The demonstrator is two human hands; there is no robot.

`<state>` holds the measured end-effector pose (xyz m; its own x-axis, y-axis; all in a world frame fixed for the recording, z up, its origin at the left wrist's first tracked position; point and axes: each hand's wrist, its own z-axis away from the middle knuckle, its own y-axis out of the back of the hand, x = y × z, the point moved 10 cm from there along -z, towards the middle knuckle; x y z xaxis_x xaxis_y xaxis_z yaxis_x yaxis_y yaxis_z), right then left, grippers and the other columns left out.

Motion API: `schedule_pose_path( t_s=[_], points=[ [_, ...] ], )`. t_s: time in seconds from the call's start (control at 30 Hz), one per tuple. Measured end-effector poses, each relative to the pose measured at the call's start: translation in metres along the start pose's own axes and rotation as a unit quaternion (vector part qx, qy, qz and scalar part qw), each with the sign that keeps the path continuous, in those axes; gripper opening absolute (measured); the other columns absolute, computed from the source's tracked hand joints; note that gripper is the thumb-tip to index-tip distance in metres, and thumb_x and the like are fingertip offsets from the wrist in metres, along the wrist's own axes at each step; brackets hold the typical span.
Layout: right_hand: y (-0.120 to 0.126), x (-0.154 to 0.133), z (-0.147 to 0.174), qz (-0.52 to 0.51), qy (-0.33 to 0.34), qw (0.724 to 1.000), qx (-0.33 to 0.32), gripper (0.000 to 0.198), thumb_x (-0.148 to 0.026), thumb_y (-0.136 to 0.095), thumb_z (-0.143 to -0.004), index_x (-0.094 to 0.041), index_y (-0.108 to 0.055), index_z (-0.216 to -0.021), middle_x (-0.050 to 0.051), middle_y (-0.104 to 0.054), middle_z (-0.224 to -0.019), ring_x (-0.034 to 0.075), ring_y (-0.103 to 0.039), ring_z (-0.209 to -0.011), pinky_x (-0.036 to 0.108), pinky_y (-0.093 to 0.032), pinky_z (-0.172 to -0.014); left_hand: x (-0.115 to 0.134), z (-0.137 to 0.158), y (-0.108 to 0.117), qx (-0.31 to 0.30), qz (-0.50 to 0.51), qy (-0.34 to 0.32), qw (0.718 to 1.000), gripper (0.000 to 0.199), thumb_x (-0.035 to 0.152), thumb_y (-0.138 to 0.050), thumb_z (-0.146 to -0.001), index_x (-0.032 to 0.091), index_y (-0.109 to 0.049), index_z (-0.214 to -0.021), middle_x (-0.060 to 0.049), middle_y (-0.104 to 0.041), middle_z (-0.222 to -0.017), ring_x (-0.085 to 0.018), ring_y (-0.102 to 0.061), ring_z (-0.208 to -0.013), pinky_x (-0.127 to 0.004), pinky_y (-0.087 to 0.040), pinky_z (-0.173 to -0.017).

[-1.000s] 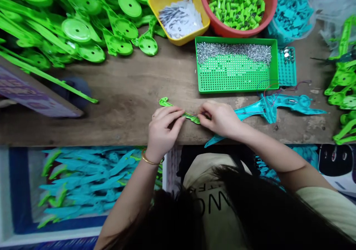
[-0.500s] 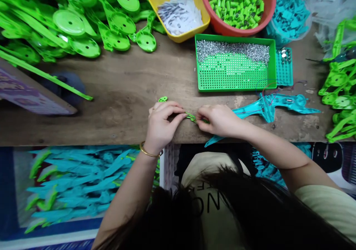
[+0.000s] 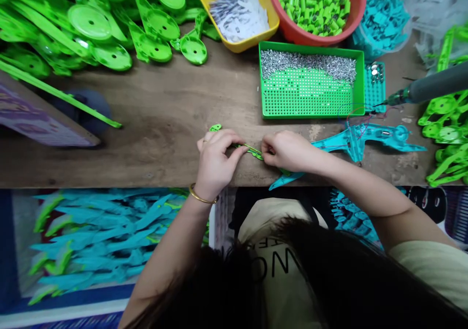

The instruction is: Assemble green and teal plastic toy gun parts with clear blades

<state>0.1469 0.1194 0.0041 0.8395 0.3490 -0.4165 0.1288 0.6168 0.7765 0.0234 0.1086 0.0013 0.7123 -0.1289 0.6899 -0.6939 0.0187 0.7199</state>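
Observation:
A small thin green plastic piece (image 3: 250,150) lies at the near edge of the wooden table (image 3: 164,119). My left hand (image 3: 216,162) pinches its left part, and the rounded tip (image 3: 215,127) sticks out behind the fingers. My right hand (image 3: 288,150) pinches its right end. Both hands rest on the table, close together. A teal plastic part (image 3: 365,139) with thin wires lies just right of my right hand, partly under the wrist.
A green perforated tray (image 3: 310,95) of silver screws sits behind the hands, next to a small teal tray (image 3: 376,87). Further back stand a yellow tub (image 3: 237,12) and a red bowl (image 3: 314,7). Green discs (image 3: 91,22) are piled at the left. A screwdriver (image 3: 427,87) hangs at right.
My hands have shifted slightly and closed further over the green piece, hiding more of it. A grey-handled screwdriver has come into view at the right edge.

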Motion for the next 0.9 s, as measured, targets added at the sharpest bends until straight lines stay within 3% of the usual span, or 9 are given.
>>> schedule_pose_path(
  t_s=[0.27,0.7,0.8,0.9],
  points=[
    [0.005,-0.008,-0.009,0.065,0.011,0.996,-0.054,0.023,-0.019,-0.05,-0.082,-0.013,-0.072,-0.086,0.013,-0.072,-0.084,0.02,-0.062,-0.073,0.031,-0.037,-0.063,0.001,-0.001,-0.001,-0.003,0.0,0.0,1.0,0.007,0.031,-0.066,-0.083,0.025,-0.067,-0.083,-0.001,-0.071,-0.1,-0.023,-0.06,-0.101,-0.041,-0.036,-0.091],
    [0.005,-0.013,-0.015,0.096,-0.012,0.993,-0.066,0.025,-0.018,-0.049,-0.082,-0.012,-0.073,-0.09,0.017,-0.072,-0.087,0.025,-0.065,-0.076,0.032,-0.039,-0.06,0.001,0.0,-0.001,-0.008,0.008,0.001,1.0,0.008,0.032,-0.065,-0.084,0.024,-0.066,-0.083,-0.001,-0.071,-0.102,-0.023,-0.06,-0.103,-0.041,-0.036,-0.092],
    [0.003,-0.008,-0.015,0.069,-0.009,0.995,-0.074,0.021,-0.017,-0.051,-0.081,-0.013,-0.071,-0.087,0.014,-0.071,-0.084,0.02,-0.061,-0.07,0.03,-0.036,-0.058,-0.001,0.0,-0.001,-0.007,0.005,0.001,1.0,0.009,0.033,-0.065,-0.084,0.024,-0.067,-0.083,-0.001,-0.071,-0.103,-0.022,-0.06,-0.102,-0.04,-0.036,-0.093],
    [-0.004,-0.007,-0.01,-0.027,0.036,0.992,-0.114,0.014,-0.018,-0.054,-0.083,-0.016,-0.068,-0.085,0.005,-0.068,-0.075,0.012,-0.052,-0.061,0.027,-0.033,-0.056,-0.001,-0.001,0.0,0.004,0.003,-0.001,1.0,0.01,0.033,-0.066,-0.083,0.024,-0.066,-0.082,-0.001,-0.071,-0.101,-0.022,-0.06,-0.101,-0.04,-0.036,-0.092]
  ],
)
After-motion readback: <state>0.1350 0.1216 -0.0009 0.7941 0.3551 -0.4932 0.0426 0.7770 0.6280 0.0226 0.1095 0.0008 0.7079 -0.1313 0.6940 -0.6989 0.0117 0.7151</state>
